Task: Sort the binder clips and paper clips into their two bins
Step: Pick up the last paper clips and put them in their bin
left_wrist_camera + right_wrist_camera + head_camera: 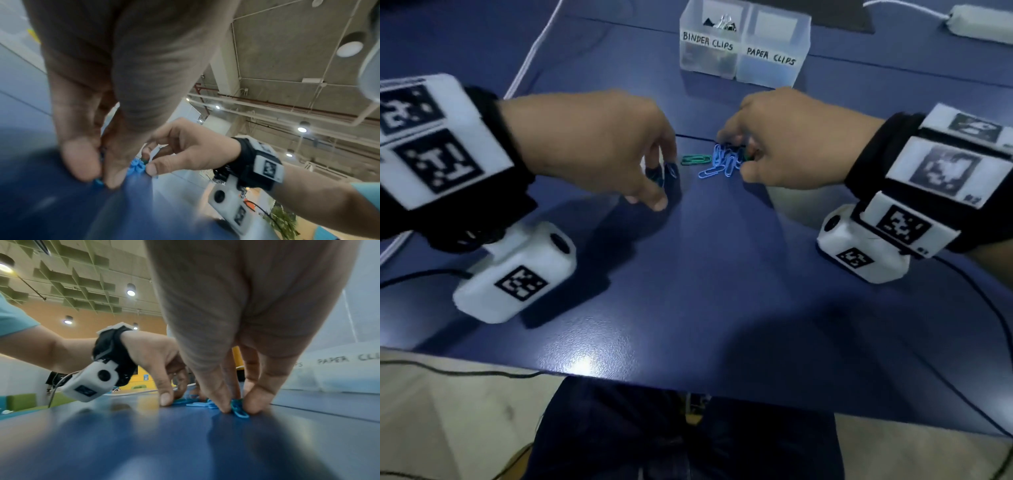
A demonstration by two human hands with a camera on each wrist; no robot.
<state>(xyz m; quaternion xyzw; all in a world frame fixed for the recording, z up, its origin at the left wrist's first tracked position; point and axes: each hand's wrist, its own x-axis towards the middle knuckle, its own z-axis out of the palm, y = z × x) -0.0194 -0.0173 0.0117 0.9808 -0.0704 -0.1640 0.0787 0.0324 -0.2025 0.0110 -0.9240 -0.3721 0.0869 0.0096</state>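
Note:
A heap of light blue paper clips [722, 161] lies mid-table, with one green paper clip [695, 159] just left of it. My right hand [743, 155] curls over the heap's right side; in the right wrist view its thumb and a finger [237, 408] pinch teal and blue clips [239, 412] against the table. My left hand [659, 181] stands fingers-down left of the heap and pinches a blue paper clip [98, 181]. At the back stand two frosted bins: "BINDER CLIPS" [707, 58] with several binder clips inside, and "PAPER CLIPS" [772, 63] to its right.
The blue table [705, 257] has its front edge near my lap. A white power strip [979, 24] lies at the back right, a white cable [534, 51] runs along the left, and a black cable [983, 305] trails on the right.

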